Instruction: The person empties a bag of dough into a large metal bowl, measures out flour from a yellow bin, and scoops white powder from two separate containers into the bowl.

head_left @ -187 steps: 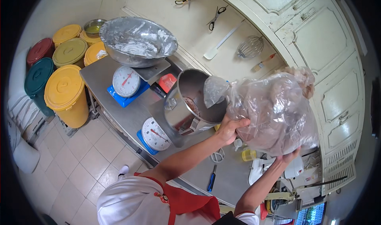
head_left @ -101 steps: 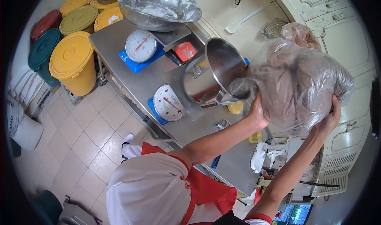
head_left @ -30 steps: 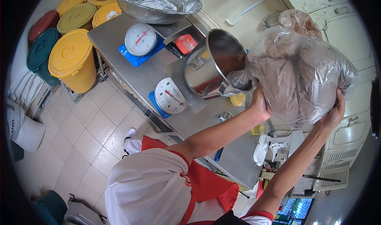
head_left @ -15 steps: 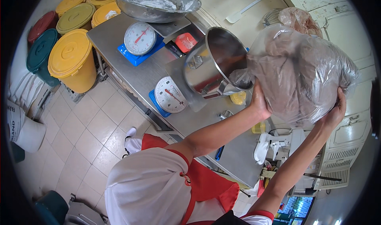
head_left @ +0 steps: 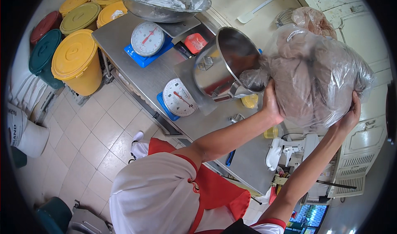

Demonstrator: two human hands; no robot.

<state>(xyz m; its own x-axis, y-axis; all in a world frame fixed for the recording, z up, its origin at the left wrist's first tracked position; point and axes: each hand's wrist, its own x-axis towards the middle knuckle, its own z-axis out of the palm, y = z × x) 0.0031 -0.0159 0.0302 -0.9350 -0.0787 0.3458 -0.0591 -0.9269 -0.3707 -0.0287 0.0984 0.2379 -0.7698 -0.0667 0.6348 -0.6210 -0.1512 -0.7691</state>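
Between my two hands is a large clear plastic bag (head_left: 318, 77) full of brown powder, tilted so that its gathered mouth lies over the rim of a deep metal mixing bowl (head_left: 208, 73). My left hand (head_left: 273, 105) is closed on the bag's lower side near the mouth. At the bag's far right end, my right hand (head_left: 350, 113) supports it with fingers curled against the plastic. Brown powder shows inside the bowl, which rests on the platform of a dial scale (head_left: 180, 97). The bag hides part of the bowl's opening.
A second dial scale (head_left: 147, 39) carries a wide floury metal bowl (head_left: 163, 13) on the steel table (head_left: 120, 40). Beside it sits a red container (head_left: 194, 43). A white stand mixer (head_left: 276, 153) stands to the right. Lidded yellow bins (head_left: 75, 60) line the left floor.
The view has shifted very slightly. Both hands keep the bag in nearly the same place, its mouth still at the bowl's rim.
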